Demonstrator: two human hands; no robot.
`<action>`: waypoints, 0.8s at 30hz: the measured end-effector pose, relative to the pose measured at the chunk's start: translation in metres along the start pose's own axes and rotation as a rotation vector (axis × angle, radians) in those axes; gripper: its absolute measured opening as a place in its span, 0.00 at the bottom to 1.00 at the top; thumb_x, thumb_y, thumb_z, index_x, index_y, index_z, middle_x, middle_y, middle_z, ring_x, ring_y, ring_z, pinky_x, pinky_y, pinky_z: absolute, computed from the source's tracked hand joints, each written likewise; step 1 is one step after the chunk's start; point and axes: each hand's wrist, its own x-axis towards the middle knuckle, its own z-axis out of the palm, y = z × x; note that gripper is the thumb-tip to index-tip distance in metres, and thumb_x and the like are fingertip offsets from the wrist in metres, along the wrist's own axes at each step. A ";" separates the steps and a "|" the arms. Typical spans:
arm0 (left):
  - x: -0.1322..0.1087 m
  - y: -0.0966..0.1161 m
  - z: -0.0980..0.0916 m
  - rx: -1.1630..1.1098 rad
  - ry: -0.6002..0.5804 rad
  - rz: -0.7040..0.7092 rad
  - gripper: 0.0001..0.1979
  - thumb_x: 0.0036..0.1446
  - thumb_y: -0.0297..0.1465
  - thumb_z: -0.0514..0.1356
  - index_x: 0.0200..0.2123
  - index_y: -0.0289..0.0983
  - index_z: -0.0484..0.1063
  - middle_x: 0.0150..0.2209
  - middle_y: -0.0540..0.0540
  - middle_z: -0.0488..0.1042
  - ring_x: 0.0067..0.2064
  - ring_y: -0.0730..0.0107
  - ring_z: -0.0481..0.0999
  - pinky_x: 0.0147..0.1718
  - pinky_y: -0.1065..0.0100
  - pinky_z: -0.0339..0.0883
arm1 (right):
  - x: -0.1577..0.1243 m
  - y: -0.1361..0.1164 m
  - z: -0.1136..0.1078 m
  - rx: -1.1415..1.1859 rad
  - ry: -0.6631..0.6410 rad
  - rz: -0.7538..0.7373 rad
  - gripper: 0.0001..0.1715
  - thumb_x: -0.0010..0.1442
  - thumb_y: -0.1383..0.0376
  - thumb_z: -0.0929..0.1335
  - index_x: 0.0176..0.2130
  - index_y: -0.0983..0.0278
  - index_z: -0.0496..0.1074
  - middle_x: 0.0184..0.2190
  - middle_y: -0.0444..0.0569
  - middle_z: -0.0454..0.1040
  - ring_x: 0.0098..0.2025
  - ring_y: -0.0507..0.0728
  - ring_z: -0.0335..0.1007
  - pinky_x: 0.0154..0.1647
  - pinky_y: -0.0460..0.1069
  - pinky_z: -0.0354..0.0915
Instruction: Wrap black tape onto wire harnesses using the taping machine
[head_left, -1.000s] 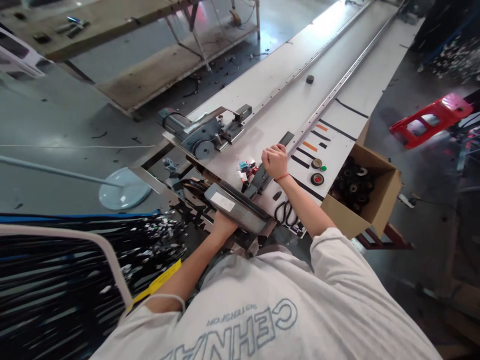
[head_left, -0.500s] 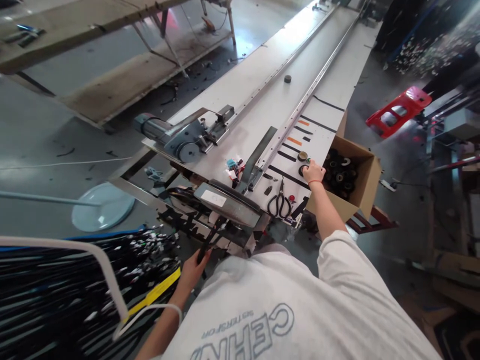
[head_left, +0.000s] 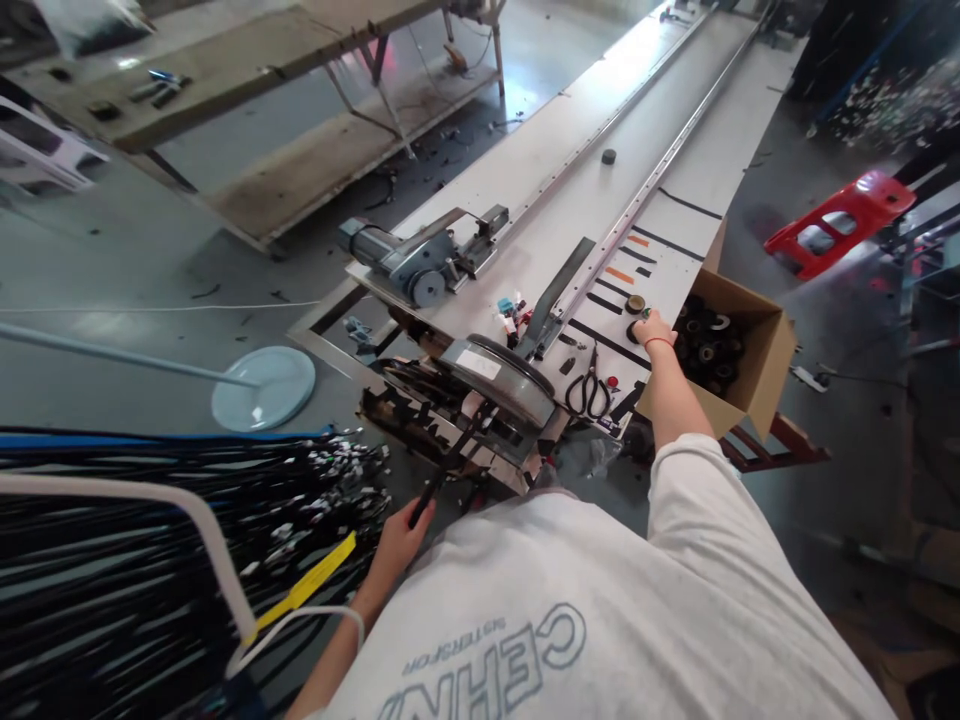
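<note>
My left hand (head_left: 406, 532), low beside the machine, is wrapped round a black strip (head_left: 448, 465) that runs up to the machine head (head_left: 499, 378). On the right edge of the white table (head_left: 559, 165), my right hand (head_left: 655, 330) is closed at a dark tape roll (head_left: 634, 332), which its fingers partly hide. Just beyond lies another roll (head_left: 635, 303) with a tan centre. Black-handled scissors (head_left: 589, 388) and a red round piece (head_left: 613, 382) rest nearer my body. Black strips (head_left: 606, 338) and orange strips (head_left: 620, 275) lie across the table's right side.
An open cardboard box (head_left: 765, 372) of black rolls stands right of the table. Metal rails (head_left: 660, 170) run along the tabletop, with a motor unit (head_left: 405, 262) at its left. Many black strips hang at lower left. A red stool (head_left: 840, 225) is at far right.
The view has shifted, so the table and machine appear further right. My left hand now sits lower, away from the machine, with more of the strip showing. My right hand remains at the roll.
</note>
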 end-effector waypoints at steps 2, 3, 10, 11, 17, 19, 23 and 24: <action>-0.006 -0.015 -0.004 -0.011 -0.010 -0.022 0.27 0.46 0.55 0.53 0.27 0.36 0.75 0.24 0.46 0.77 0.30 0.58 0.75 0.32 0.64 0.69 | -0.006 -0.004 -0.001 -0.004 0.019 -0.004 0.28 0.61 0.61 0.64 0.58 0.68 0.65 0.45 0.62 0.75 0.45 0.63 0.71 0.50 0.58 0.62; -0.010 -0.024 -0.006 -0.008 -0.010 -0.043 0.27 0.45 0.55 0.54 0.27 0.36 0.75 0.23 0.46 0.77 0.30 0.58 0.75 0.32 0.64 0.69 | -0.016 -0.005 0.002 -0.001 0.054 -0.023 0.28 0.60 0.62 0.64 0.58 0.68 0.65 0.47 0.63 0.74 0.47 0.63 0.70 0.51 0.58 0.61; -0.030 -0.074 -0.019 0.047 -0.042 -0.173 0.26 0.39 0.57 0.57 0.22 0.38 0.72 0.21 0.46 0.75 0.30 0.56 0.76 0.31 0.63 0.68 | -0.193 0.012 0.088 0.293 0.300 -0.577 0.25 0.64 0.66 0.55 0.53 0.64 0.70 0.60 0.57 0.67 0.63 0.59 0.59 0.64 0.58 0.54; -0.026 -0.070 -0.019 0.053 -0.083 -0.150 0.26 0.40 0.56 0.56 0.21 0.38 0.71 0.21 0.46 0.74 0.29 0.57 0.75 0.30 0.63 0.67 | -0.214 0.012 0.101 0.315 0.281 -0.585 0.25 0.64 0.65 0.55 0.52 0.64 0.71 0.59 0.57 0.68 0.63 0.60 0.59 0.64 0.59 0.55; 0.049 0.028 -0.011 0.027 -0.247 0.205 0.23 0.52 0.52 0.53 0.28 0.36 0.70 0.25 0.48 0.73 0.29 0.66 0.71 0.31 0.68 0.65 | -0.216 -0.024 0.114 0.256 0.100 -0.560 0.28 0.61 0.66 0.59 0.59 0.70 0.67 0.64 0.60 0.62 0.69 0.62 0.50 0.68 0.59 0.50; 0.076 0.069 -0.003 -0.002 -0.298 0.281 0.22 0.57 0.50 0.50 0.31 0.37 0.69 0.23 0.49 0.71 0.27 0.68 0.70 0.30 0.69 0.64 | -0.193 -0.026 0.096 0.236 0.128 -0.462 0.29 0.62 0.65 0.59 0.60 0.69 0.65 0.66 0.61 0.58 0.69 0.62 0.48 0.68 0.60 0.50; 0.098 0.119 0.012 0.040 -0.243 0.307 0.20 0.63 0.44 0.47 0.31 0.37 0.69 0.28 0.47 0.74 0.30 0.67 0.73 0.33 0.68 0.64 | -0.166 -0.004 0.071 0.262 0.281 0.140 0.40 0.63 0.55 0.62 0.66 0.74 0.53 0.65 0.73 0.54 0.69 0.70 0.47 0.65 0.64 0.52; 0.097 0.124 0.014 0.087 -0.209 0.309 0.20 0.64 0.43 0.47 0.30 0.37 0.68 0.28 0.46 0.74 0.31 0.66 0.73 0.33 0.68 0.63 | -0.163 0.003 0.069 0.292 0.257 0.261 0.44 0.62 0.51 0.63 0.66 0.76 0.51 0.64 0.75 0.55 0.68 0.71 0.49 0.64 0.64 0.53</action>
